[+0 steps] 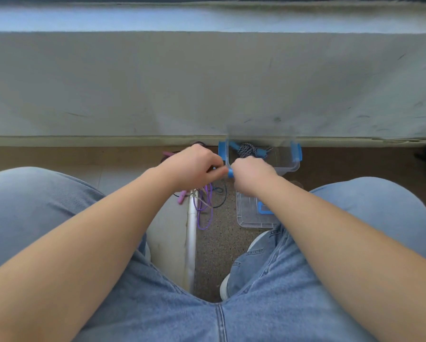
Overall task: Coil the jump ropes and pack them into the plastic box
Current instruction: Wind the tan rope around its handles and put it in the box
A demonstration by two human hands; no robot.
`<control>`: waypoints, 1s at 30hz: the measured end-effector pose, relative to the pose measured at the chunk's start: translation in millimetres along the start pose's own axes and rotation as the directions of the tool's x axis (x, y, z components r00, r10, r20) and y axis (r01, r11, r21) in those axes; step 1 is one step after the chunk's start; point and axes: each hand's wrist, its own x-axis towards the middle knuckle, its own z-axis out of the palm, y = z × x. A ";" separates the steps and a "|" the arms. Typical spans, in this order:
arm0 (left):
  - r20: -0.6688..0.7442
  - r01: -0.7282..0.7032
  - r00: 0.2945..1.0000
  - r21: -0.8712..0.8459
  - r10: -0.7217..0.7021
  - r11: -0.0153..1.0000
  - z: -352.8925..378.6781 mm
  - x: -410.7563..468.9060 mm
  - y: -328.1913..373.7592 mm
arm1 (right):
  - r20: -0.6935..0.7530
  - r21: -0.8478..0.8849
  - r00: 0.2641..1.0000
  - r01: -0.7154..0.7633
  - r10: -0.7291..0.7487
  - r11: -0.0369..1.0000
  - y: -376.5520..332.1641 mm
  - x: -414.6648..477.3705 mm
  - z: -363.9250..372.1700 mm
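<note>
A clear plastic box with blue clips stands on the floor against the wall, holding a coiled dark-and-white braided rope with blue handles. My right hand grips a blue handle just in front of the box's near left corner. My left hand is curled beside it, its fingertips pinching a dark cord at that handle. Below my hands a purple rope, a dark cord and a pink handle hang and lie loose on the floor.
The box's clear lid with a blue latch lies on the speckled floor below my right forearm. A white pole runs down between my knees. A grey wall and skirting rise behind the box. A pink handle lies at the left.
</note>
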 end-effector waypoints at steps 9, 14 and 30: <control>0.025 0.408 0.909 -0.247 -0.415 0.879 4.9 -1.2 -13.1 | -0.144 0.649 0.930 0.347 -0.339 0.677 -4.8 -7.0 -11.4; 0.095 0.355 0.935 -0.311 -0.342 0.882 12.7 -9.4 -5.6 | -0.261 0.715 0.939 0.030 0.226 0.699 15.6 12.5 -17.7; 0.017 0.511 0.848 -0.297 -0.530 0.807 4.5 5.5 -16.7 | -0.095 0.620 0.915 0.362 -0.391 0.696 -3.4 -3.3 -6.4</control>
